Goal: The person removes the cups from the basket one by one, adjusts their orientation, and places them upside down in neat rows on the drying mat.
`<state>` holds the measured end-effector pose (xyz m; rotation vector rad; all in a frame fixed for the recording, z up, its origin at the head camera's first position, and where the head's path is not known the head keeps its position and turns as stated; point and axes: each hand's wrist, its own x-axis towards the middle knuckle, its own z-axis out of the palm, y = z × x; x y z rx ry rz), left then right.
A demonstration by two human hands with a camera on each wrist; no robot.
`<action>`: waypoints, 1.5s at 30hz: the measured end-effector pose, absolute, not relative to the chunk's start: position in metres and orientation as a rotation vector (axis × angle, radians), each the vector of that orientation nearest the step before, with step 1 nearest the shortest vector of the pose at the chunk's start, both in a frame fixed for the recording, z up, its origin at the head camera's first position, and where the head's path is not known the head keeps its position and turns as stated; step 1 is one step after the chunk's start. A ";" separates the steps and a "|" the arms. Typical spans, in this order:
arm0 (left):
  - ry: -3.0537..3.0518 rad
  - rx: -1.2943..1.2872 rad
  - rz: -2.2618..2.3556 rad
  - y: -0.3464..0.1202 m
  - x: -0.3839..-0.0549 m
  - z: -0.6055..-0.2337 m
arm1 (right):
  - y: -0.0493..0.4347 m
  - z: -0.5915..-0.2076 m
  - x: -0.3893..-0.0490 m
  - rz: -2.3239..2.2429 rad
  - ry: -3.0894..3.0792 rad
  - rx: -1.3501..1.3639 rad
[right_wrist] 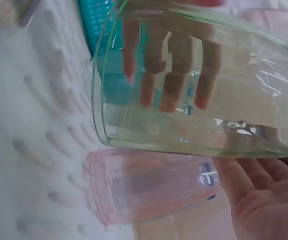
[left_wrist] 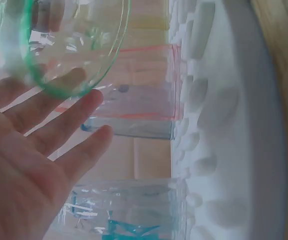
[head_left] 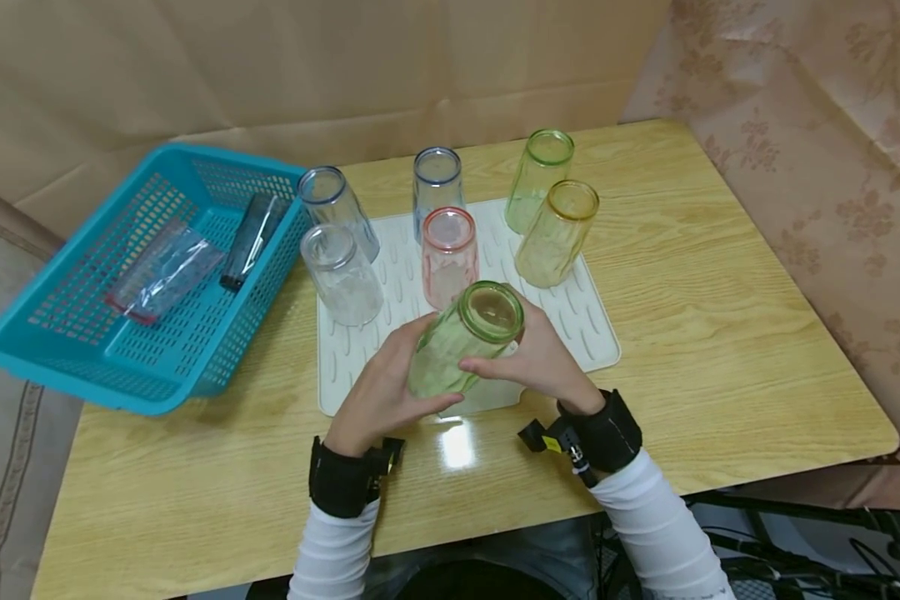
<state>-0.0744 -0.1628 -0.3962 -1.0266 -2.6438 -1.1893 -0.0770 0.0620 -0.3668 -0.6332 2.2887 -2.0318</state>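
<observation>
A green-tinted drinking glass (head_left: 450, 354) is held between both hands, tilted, base up, above the near part of the white ribbed mat (head_left: 596, 346). The left hand (head_left: 382, 383) grips its lower left side, thumb in front and fingers behind; these fingers show through the glass in the right wrist view. The right hand (head_left: 543, 354) holds its upper right side near the base, thumb across the front. In the left wrist view the green rim (left_wrist: 61, 92) faces the mat, apart from it. Just behind stands an upside-down pink glass (head_left: 450, 267).
Other upturned glasses stand around: two blue ones (head_left: 437, 179) (head_left: 337, 204), a clear one (head_left: 342, 279), a yellow one (head_left: 557, 237) and another green one (head_left: 537, 179). At the left, a turquoise basket (head_left: 217, 367) holds a plastic packet (head_left: 167, 271) and a dark packaged item (head_left: 253, 242).
</observation>
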 end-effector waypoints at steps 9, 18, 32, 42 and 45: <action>-2.657 -0.947 -1.059 -0.184 -0.074 -0.385 | 0.084 -0.356 -0.086 -1.825 2.471 -0.631; -2.690 -0.846 -1.010 -0.208 -0.068 -0.387 | 0.110 -0.351 -0.094 -1.716 2.579 -0.537; -2.698 -0.760 -1.003 -0.234 -0.066 -0.391 | 0.150 -0.355 -0.093 -1.676 2.676 -0.267; -2.720 -0.699 -0.983 -0.240 -0.062 -0.397 | 0.168 -0.355 -0.090 -1.679 2.674 -0.127; -2.707 -0.704 -0.989 -0.241 -0.062 -0.399 | 0.170 -0.357 -0.089 -1.674 2.679 -0.115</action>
